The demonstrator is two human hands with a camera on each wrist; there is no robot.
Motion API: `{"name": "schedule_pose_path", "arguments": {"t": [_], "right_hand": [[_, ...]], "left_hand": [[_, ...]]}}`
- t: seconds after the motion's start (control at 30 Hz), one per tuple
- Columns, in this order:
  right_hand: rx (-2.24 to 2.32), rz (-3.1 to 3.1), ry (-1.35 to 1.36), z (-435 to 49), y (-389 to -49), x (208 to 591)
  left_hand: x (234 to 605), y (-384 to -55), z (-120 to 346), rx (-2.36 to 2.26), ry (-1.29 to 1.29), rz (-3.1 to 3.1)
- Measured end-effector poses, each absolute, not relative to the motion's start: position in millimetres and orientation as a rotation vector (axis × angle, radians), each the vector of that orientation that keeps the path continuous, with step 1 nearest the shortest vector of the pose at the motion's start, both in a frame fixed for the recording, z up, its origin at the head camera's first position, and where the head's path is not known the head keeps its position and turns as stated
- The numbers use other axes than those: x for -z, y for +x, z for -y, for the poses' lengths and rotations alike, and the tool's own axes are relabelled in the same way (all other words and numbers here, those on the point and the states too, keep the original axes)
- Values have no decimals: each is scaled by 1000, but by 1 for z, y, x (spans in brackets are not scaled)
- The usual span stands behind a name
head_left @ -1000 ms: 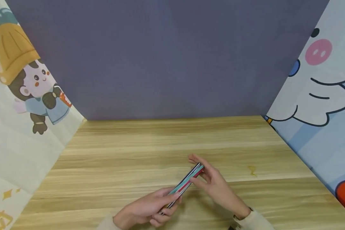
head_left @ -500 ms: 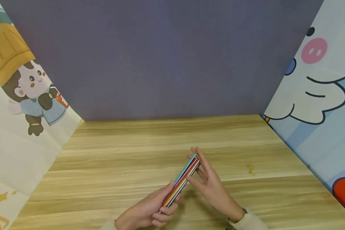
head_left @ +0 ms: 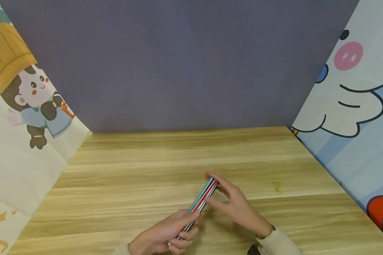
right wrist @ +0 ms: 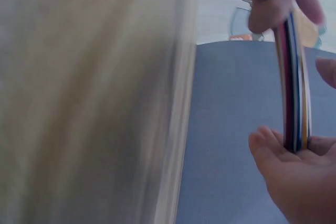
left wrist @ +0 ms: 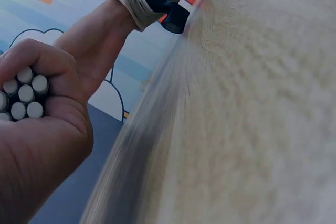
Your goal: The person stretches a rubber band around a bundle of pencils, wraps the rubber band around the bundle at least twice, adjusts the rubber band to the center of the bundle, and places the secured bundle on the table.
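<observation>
My left hand (head_left: 169, 228) grips a bundle of slim, many-coloured pencils (head_left: 201, 199) around its lower part. The bundle slants up and to the right, above the wooden table. Teal, red, white and dark stripes show along it. In the left wrist view, several round, whitish pencil ends (left wrist: 26, 94) poke out of the left fist. Over the bundle's far end lies my right hand (head_left: 239, 205), its fingers against the tips and its thumb near the side. From the right wrist view, those far ends rest on the right palm (right wrist: 299, 177), whose fingers are not curled round them.
A thin yellow loop (head_left: 277, 187), like a rubber band, lies on the wooden table (head_left: 131, 170) right of the hands. A grey panel (head_left: 185, 67) stands behind the table. Cartoon-printed sheets (head_left: 354, 106) flank both sides.
The bundle turned in my left hand to show yellow stripes, then turned back, and its far end dipped slightly. My right fingers straightened half a second ago and now bend over the tips again.
</observation>
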State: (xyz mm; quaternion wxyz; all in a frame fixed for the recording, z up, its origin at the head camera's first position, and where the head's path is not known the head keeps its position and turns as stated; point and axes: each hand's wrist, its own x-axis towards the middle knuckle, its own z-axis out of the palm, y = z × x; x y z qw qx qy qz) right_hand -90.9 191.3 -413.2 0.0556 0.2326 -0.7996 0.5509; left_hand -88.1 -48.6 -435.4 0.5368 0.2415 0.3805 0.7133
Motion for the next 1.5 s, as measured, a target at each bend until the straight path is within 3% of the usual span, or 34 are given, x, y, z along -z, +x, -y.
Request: {"name": "schedule_pose_path", "arguments": {"t": [0.23, 0.77, 1.5], "right_hand": [[-2013, 2342, 617, -195, -92, 411], [-1970, 2338, 377, -184, -90, 418], [-1982, 2366, 473, -174, -89, 420]], "left_hand": [[439, -87, 48, -1692, 602, -961], [438, -87, 44, -1674, 526, -975], [440, -89, 41, -1765, 554, -901]]}}
